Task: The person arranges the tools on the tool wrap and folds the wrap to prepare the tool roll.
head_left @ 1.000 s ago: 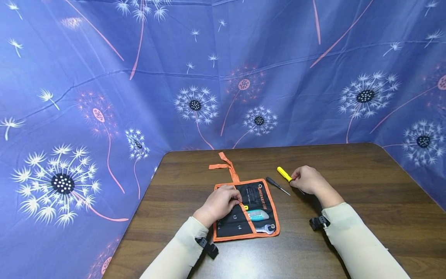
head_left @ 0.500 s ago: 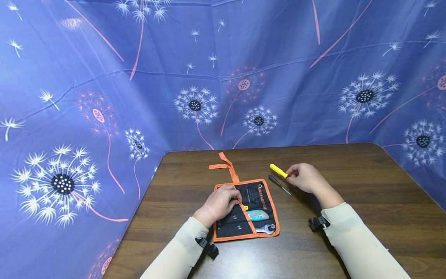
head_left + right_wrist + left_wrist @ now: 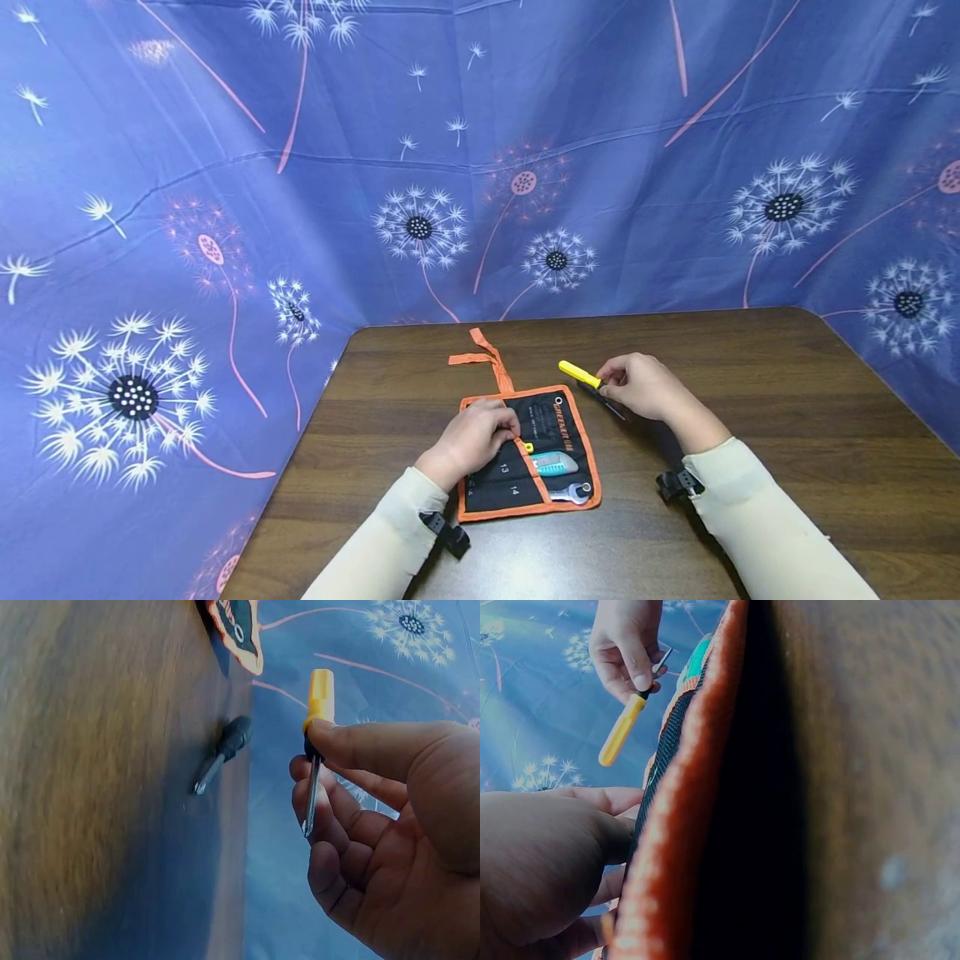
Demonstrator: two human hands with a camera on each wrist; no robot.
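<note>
My right hand (image 3: 641,387) pinches a yellow-handled screwdriver (image 3: 579,372) near the black collar where handle meets shaft. It is raised off the table; its handle points left and its bare tip shows in the right wrist view. Below it a black screwdriver (image 3: 236,736) lies on the wood, partly covered in the head view. At the flat black tool pouch (image 3: 487,497) with orange trim, my left hand (image 3: 472,437) pinches the pocket's edge between thumb and fingers. A teal utility knife (image 3: 555,463), a wrench (image 3: 576,492) and a small yellow end (image 3: 529,447) stick out of its pockets.
Orange tie straps (image 3: 491,358) stretch from the pouch toward the table's back edge. The brown wooden table (image 3: 787,400) meets a blue dandelion-print cloth (image 3: 645,167) behind and at the sides.
My right hand has lifted the yellow screwdriver and carried it left, over the black screwdriver, which shifted slightly early on. My left hand stays at the pouch.
</note>
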